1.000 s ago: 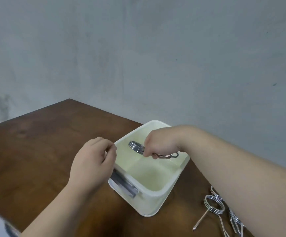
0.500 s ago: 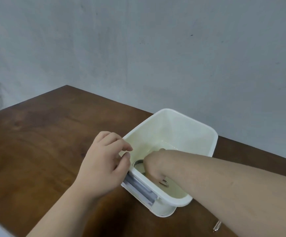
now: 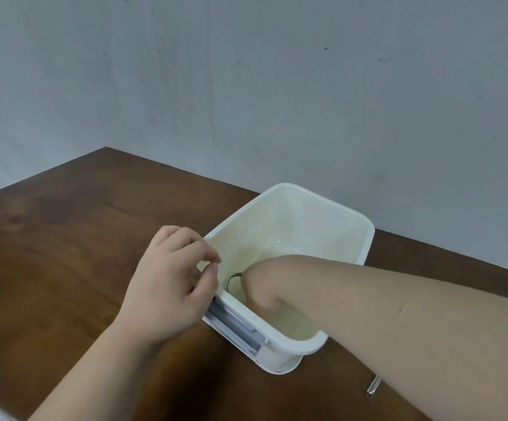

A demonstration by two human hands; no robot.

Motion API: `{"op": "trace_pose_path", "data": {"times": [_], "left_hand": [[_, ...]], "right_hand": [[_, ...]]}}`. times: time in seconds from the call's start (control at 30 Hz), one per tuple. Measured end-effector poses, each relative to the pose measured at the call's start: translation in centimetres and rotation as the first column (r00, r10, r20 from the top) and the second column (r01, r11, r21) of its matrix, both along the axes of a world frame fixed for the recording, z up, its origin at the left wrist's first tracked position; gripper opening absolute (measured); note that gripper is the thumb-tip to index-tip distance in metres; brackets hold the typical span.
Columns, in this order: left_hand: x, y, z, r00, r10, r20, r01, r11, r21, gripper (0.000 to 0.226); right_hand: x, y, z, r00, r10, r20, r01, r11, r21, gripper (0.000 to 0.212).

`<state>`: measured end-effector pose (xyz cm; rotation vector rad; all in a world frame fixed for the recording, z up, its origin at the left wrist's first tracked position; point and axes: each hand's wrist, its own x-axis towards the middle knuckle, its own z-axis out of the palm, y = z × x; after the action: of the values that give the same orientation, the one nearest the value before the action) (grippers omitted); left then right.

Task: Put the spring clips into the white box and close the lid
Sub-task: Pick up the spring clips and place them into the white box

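Table (image 3: pixel 64 253) of dark wood carries the white box (image 3: pixel 331 208), open, no lid in sight. Right hand (image 3: pixel 261 287), a second ago above the rim, now reaches the floor beside a spring clip (image 3: pixel 233 279); its grip is hidden. Left hand (image 3: pixel 170 284), loosely curled and empty, steadies the near wall. Another clip's tip (image 3: pixel 373 385) waits outside.

The scene is viewed from one head-worn camera, angled forward and down over the white box (image 3: pixel 289 268), seen close, with the wall (image 3: pixel 246 86) behind it.
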<state>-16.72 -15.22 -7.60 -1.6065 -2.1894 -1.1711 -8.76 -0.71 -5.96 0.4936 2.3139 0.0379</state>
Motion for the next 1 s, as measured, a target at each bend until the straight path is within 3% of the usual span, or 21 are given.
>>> {"op": "trace_pose_path", "data": {"times": [0.13,0.3,0.43,0.57,0.7,1.0], "left_hand": [[0.3,0.1,1.3,0.999,0.005,-0.052,-0.008,0.998,-0.067,0.026],[2.8,1.3,3.5,0.998,-0.029,-0.061,0.025,0.998,-0.058,0.014],[6.1,3.2,4.7,0.994,-0.102,-0.027,0.1,0.993,-0.069,0.018],[9.6,5.4,5.5,0.98,-0.194,-0.033,0.189,0.975,-0.113,0.023],[14.1,7.5,6.1,0.943,-0.311,-0.119,0.295,0.946,-0.134,0.026],[21.4,11.2,3.4,0.877,-0.449,-0.173,0.386,0.871,-0.303,0.03]], "right_hand": [[2.1,0.9,3.9,0.923,-0.197,-0.331,0.145,0.974,-0.176,0.037],[7.8,2.7,8.3,0.661,-0.394,-0.639,0.216,0.915,-0.342,0.036],[13.3,4.9,9.1,0.424,-0.499,-0.756,0.296,0.865,-0.405,0.034],[19.4,7.0,8.1,0.277,-0.594,-0.756,0.4,0.786,-0.471,0.03],[24.9,8.7,5.4,0.29,-0.656,-0.697,0.543,0.712,-0.445,0.031],[33.9,10.7,-1.0,0.469,-0.751,-0.465,0.748,0.618,-0.243,0.029]]}}
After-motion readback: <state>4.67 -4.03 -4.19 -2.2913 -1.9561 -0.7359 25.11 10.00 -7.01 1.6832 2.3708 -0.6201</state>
